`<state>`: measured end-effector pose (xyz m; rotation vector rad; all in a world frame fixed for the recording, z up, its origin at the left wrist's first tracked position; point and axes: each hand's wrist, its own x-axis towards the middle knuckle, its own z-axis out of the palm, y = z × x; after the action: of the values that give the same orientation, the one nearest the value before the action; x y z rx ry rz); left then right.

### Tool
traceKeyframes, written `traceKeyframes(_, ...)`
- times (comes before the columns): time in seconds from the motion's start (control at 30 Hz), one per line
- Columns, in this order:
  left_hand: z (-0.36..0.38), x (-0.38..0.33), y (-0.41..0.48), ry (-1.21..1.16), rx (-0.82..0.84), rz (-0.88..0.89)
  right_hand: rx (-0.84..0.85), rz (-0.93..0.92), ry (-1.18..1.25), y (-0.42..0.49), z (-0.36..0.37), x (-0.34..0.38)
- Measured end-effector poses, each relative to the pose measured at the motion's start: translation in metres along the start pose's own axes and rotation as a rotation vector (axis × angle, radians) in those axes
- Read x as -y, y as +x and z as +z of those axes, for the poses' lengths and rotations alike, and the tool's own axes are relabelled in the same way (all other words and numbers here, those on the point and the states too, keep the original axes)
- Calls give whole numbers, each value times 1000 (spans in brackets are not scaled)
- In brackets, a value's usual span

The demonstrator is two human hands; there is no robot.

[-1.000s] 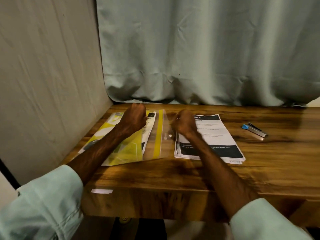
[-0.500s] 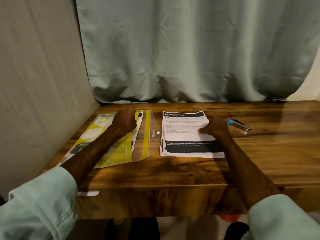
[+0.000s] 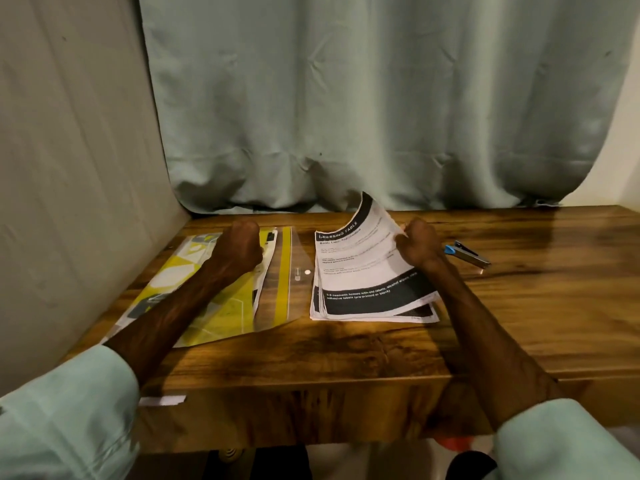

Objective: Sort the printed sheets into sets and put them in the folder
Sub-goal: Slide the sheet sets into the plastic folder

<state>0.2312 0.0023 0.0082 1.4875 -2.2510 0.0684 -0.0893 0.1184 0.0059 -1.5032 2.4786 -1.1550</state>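
Pinched at the far corner by the right hand (image 3: 420, 245), limp black-and-white printed sheets (image 3: 363, 271) curl up; clenched left hand (image 3: 240, 245) pins the probably slick yellow plastic folder (image 3: 282, 289).

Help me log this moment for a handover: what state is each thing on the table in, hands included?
top sheet: far right edge lifted and curled.
stack of sheets: flat on the table, edges slightly fanned.
folder: lying flat, flap open, some sheets in it.
stapler: lying untouched, right of the stack.
left hand: curled in a fist, resting on the folder.
right hand: pinches the top sheet's edge.
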Motion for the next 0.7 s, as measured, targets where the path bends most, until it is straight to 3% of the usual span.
traceKeyframes(0.1, -2, 2, -1, -17, -11, 8, -69, -63, 164, 11, -13, 3)
traceKeyframes(0.23, -5, 6, 2, -30, -2, 33, -181, 73, 540, 29, -26, 5)
traceKeyframes(0.37, -5, 11, 3, -30, -30, 63, -129, 180, 898, 27, -26, 20)
traceKeyframes(0.7, -9, 22, 9, -76, -66, 59, 414, 188, 810, -15, 5, 39)
